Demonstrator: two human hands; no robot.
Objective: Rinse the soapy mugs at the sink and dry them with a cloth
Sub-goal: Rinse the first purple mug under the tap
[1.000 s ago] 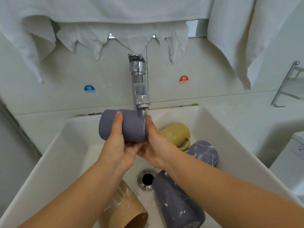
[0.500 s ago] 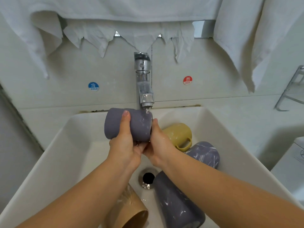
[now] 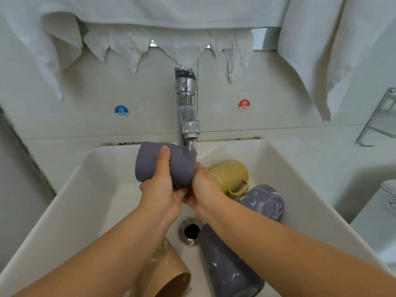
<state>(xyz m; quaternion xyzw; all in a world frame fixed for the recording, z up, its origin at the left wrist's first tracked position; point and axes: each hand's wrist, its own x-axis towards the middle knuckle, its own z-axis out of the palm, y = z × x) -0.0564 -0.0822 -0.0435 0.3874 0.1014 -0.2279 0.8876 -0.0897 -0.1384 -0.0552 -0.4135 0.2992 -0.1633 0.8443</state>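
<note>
I hold a grey-purple mug (image 3: 150, 161) on its side under the chrome tap (image 3: 186, 108), and water runs onto its right end. My left hand (image 3: 160, 187) grips the mug's body, thumb across the top. My right hand (image 3: 203, 187) is at the mug's open right end, wet; its fingers are hidden behind the mug. In the white sink (image 3: 70, 206) lie a yellow mug (image 3: 231, 174), a soapy purple mug (image 3: 265, 200), a second soapy purple mug (image 3: 227, 266) and a brown mug (image 3: 169, 273). White cloths (image 3: 310, 50) hang above.
The drain (image 3: 190, 231) sits in the middle of the basin between my forearms. Cold (image 3: 121, 111) and hot (image 3: 243, 105) stickers mark the wall. A metal rack (image 3: 379, 123) is fixed at the right, and a white appliance (image 3: 381, 215) stands beside the sink.
The mug and both hands have shifted slightly right, so the stream now falls on the mug's right end. My grip is unchanged.
</note>
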